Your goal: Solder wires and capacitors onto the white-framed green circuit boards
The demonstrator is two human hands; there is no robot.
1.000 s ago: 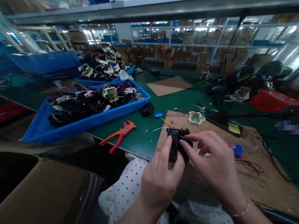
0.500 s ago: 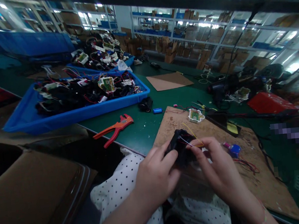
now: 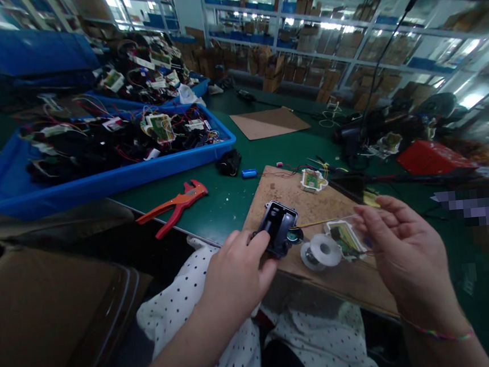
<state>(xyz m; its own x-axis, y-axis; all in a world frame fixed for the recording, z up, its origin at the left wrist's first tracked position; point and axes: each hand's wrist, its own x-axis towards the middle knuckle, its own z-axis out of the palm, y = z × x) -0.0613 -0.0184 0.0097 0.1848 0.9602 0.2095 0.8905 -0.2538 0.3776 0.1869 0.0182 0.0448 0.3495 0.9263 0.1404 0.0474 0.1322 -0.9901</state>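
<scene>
My left hand grips a small black plastic housing by its near left side, its hollow inside facing up. A round dark part sits at the housing's right edge. From there a yellow wire runs to the right, pulled nearly straight. Its far end is pinched between thumb and fingers of my right hand. Below the wire stand a spool of solder wire and a green circuit board in a white frame.
A brown work board carries another framed circuit board. To the left lie red-orange cutting pliers and a blue cylinder. Behind them, a blue tray holds many wired black parts. A red object lies at right.
My right hand has moved right, away from the housing, drawing the yellow wire out. The housing has turned so its inside shows. The spool and a circuit board have come into sight.
</scene>
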